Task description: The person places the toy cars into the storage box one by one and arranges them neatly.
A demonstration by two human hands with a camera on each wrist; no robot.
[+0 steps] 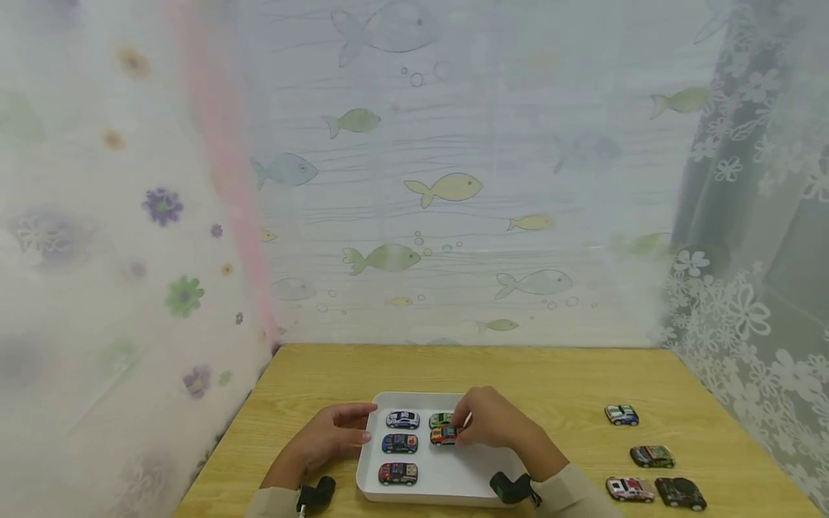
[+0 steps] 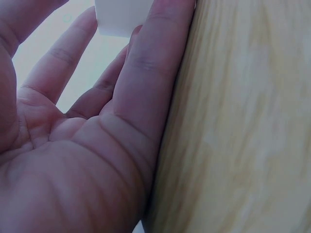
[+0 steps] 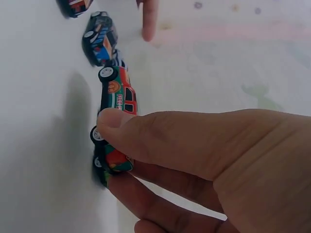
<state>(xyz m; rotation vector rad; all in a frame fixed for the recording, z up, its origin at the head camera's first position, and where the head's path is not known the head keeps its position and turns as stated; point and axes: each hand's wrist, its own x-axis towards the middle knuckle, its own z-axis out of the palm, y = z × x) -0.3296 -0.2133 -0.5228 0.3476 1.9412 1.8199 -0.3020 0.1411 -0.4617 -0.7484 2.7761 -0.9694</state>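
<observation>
Orange toy car (image 1: 444,436) in the white tray (image 1: 447,480), second row of the right column, pinched by the right hand (image 1: 494,421) between thumb and fingers. Seen from the right wrist: thumb (image 3: 146,131) laid over the roof of the orange car (image 3: 118,99), other fingers curled underneath at the far side, wheels down on the tray floor. Long axis across the tray, left to right (which end is the nose, hard to tell). Just behind it, touching or nearly so, a green car (image 1: 440,419).

Left hand (image 1: 337,432) flat beside the tray's left edge, fingers straight and relaxed, holding nothing; little-finger side resting on the wooden table (image 2: 243,136), fingertips at the tray corner (image 2: 116,19).

Left column of the tray: red car (image 1: 398,473) nearest, blue car (image 1: 399,443) in the middle, white-and-blue car (image 1: 403,419) at the back. Bare tray floor in front of the orange car, toward the near rim.

Off to the right on the table, well apart from the tray: four more cars (image 1: 650,457). Beyond, open tabletop up to the fish-print curtain (image 1: 447,187).
</observation>
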